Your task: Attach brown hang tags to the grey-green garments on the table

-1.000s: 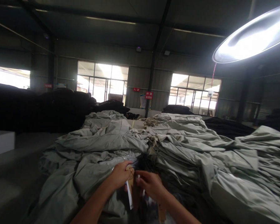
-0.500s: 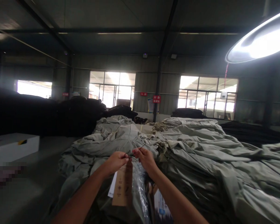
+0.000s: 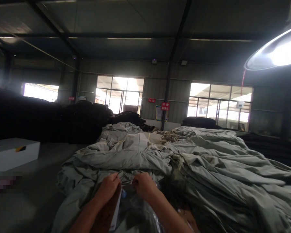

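Note:
My left hand [image 3: 110, 186] is closed in a pinch on a thin dark tag string [image 3: 117, 174]. Below it hang a brown cardboard tag [image 3: 106, 210] and a white card [image 3: 115, 212] seen nearly edge-on. My right hand [image 3: 145, 185] is closed just to the right, its fingertips turned away, so what they grip is hidden. Both hands are over the near side of a heap of grey-green fabric [image 3: 133, 158]. Crinkled clear plastic [image 3: 156, 223] shows beneath my right forearm, with a brown printed piece [image 3: 188, 217] beside it.
More grey-green fabric [image 3: 215, 161] is piled to the right. Dark bundles [image 3: 82, 119] stand behind on the left. A white box [image 3: 16, 153] sits at the left, and a bright lamp [image 3: 281, 51] hangs at upper right. Windows [image 3: 120, 94] line the far wall.
Both hands have moved lower and slightly farther apart. The brown tag has swung left and turned, partly behind my left forearm. The view has tilted up a little.

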`<state>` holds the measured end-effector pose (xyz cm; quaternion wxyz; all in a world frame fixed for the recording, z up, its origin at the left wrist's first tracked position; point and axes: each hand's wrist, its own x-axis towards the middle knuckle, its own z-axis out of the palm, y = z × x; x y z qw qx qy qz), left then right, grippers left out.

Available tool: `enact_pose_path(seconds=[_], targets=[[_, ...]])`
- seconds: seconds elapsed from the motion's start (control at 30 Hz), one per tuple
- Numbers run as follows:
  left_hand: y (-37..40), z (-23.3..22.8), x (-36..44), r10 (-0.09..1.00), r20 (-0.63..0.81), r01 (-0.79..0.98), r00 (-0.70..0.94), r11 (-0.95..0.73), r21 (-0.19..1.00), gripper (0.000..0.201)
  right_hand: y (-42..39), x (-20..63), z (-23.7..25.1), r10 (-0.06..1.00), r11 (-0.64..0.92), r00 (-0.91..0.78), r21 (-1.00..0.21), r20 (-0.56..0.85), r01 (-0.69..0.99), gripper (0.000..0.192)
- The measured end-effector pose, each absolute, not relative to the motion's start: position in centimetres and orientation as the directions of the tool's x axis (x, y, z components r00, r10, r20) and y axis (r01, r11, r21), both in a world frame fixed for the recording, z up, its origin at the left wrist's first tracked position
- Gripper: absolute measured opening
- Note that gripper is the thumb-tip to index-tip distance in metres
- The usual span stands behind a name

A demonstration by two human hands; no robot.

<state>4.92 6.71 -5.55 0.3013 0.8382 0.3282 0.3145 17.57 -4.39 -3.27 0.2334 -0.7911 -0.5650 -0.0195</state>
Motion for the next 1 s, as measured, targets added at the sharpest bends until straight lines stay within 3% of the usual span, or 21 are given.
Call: enact_pose_path(seconds=[0.13,0.23,0.43,0.7,0.77,0.87,1.0], targets=[[6.5,-5.6,4.6,0.720,0.375,0.464,0.585,-0.675,0.574,0.022,-4.5,16.6,-3.7,0.877,-0.334,0.399,-0.259,0.267,0.906,0.031],[6.6,-5.8,4.1,0.713,0.386,0.454,0.585,-0.682,0.573,0.024,-4.4,16.4,-4.2,0.856,-0.327,0.407,-0.274,0.318,0.904,0.036],[7.6,-6.5,3.9,0.683,0.439,0.184,0.583,-0.638,0.748,0.041,-3.8,17.2,-5.9,0.849,-0.223,0.314,-0.251,0.425,0.942,0.071],[8.6,-7.5,5.0,0.737,0.387,-0.080,0.554,-0.416,0.906,0.052,-3.9,17.2,-6.6,0.819,-0.167,0.266,-0.232,0.508,0.958,0.075],[8.5,-7.6,5.2,0.743,0.379,-0.107,0.552,-0.387,0.916,0.052,-4.0,16.9,-6.5,0.810,-0.166,0.251,-0.204,0.530,0.965,0.072],[8.1,-7.3,5.2,0.740,0.391,-0.115,0.547,-0.396,0.911,0.046,-3.8,16.8,-6.5,0.835,-0.097,0.167,-0.159,0.524,0.983,0.049],[7.7,-6.7,5.0,0.687,0.496,-0.079,0.531,-0.543,0.836,0.026,-3.3,16.9,-6.6,0.877,-0.071,0.146,-0.177,0.457,0.982,0.028]])
